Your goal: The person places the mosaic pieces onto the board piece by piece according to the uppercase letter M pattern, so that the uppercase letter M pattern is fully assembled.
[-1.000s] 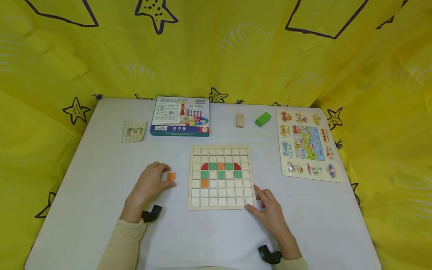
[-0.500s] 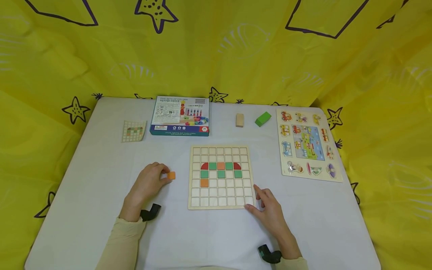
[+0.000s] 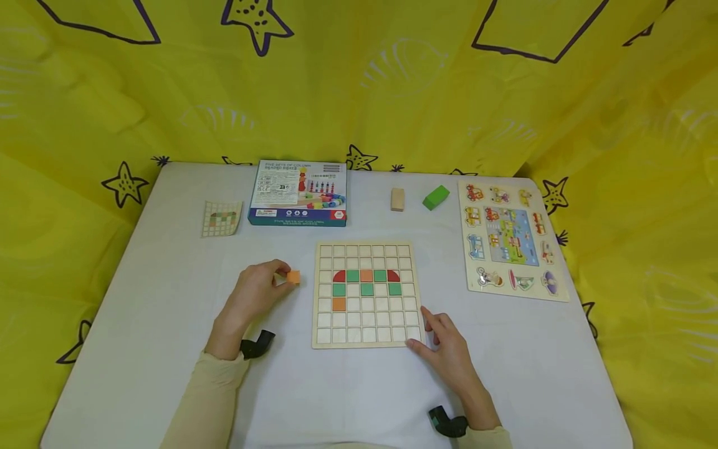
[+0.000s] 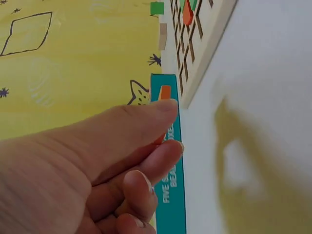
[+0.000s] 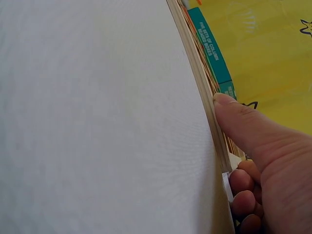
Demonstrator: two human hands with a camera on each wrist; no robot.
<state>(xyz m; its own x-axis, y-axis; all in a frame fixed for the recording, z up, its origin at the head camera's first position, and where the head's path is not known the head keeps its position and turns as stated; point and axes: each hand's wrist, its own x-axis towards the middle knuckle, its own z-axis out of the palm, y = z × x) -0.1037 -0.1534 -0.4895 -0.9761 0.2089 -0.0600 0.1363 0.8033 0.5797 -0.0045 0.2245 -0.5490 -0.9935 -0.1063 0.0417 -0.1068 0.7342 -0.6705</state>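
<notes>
My left hand point(image 3: 255, 294) pinches the little orange block point(image 3: 293, 277) just left of the grid board point(image 3: 366, 340), above the tabletop point(image 3: 168, 262). It looks light and hard (easy to drop). My right hand point(image 3: 445, 349) steadies the board's corner, which holds green, orange and red tiles.

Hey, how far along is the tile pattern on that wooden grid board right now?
Nine tiles sit in the grid board: a row of red, green, orange, green, red, three green below, and one orange tile under those. The left hand pinches another orange piece just left of the board, not yet placed. The right hand touches the board's near right corner. Most cells are empty, so much looks left.
</notes>
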